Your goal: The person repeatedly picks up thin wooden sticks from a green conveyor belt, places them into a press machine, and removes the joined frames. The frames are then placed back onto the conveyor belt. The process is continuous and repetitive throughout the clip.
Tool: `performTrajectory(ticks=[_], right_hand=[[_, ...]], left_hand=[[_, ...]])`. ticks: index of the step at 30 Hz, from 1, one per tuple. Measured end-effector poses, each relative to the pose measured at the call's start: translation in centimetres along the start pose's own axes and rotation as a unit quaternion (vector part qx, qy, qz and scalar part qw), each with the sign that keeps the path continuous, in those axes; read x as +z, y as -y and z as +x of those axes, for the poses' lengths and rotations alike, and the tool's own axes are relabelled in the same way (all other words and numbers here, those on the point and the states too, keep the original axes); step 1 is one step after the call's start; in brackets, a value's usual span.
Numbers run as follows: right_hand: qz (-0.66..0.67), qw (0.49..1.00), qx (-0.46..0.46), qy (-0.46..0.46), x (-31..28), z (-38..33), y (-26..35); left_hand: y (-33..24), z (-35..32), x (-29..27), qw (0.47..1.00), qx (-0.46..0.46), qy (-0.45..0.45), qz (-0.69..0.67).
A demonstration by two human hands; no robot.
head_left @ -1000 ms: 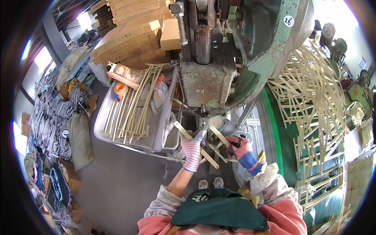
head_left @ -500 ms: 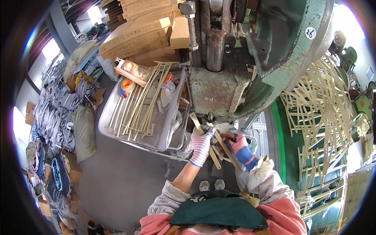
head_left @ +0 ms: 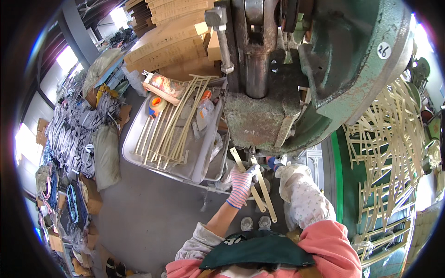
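My left hand (head_left: 240,186), in a striped glove, is closed around a cream flat strip (head_left: 237,159) with rounded, holed ends. Its fingertips also meet a second flat strip (head_left: 266,193), which slants down just to the right. Both strips lie below the block of a green press (head_left: 262,116). My right hand (head_left: 271,162) reaches forward under the press's right side. Only a bit of its blue glove shows; the sleeve and the machine hide its fingers, so I cannot tell what it touches.
Left of the press stands a white tray (head_left: 127,151) holding cream slatted frames (head_left: 172,139), an orange tape roll (head_left: 158,104) and a pouch (head_left: 163,86). Cardboard boxes (head_left: 169,46) are stacked behind. On the right, many cream strips (head_left: 391,134) lie piled over a green surface.
My right hand has let go of the right-hand strip and moved forward beneath the press. My left hand keeps its grip, and the view has shifted slightly.
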State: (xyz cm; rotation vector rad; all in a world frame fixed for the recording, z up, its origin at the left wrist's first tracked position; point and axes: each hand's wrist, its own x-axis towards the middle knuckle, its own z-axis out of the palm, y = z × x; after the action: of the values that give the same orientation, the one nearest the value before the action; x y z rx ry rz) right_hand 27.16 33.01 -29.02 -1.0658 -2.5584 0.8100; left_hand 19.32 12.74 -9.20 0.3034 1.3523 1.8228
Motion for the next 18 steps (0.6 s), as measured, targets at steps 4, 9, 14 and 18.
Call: performTrajectory(ticks=[4, 9, 14, 18], right_hand=[[0.007, 1.0, -0.005, -0.003, -1.0, -0.7, 0.8], [0.008, 1.0, -0.018, 0.0, -1.6, -1.1, 1.0], [-0.002, 0.999, -0.04, -0.001, -3.4, -1.6, 1.2], [-0.034, 0.996, -0.076, -0.009, -4.3, -2.2, 0.6]], left_hand=[[-0.3, -1.7, -2.8, 0.994, -0.091, 0.018, -0.054], [-0.9, -3.5, -4.7, 0.991, -0.097, 0.086, 0.013], [-2.4, -4.1, -5.0, 0.983, -0.052, 0.142, 0.108], [-3.7, -4.0, -5.0, 0.97, -0.052, 0.169, 0.168]])
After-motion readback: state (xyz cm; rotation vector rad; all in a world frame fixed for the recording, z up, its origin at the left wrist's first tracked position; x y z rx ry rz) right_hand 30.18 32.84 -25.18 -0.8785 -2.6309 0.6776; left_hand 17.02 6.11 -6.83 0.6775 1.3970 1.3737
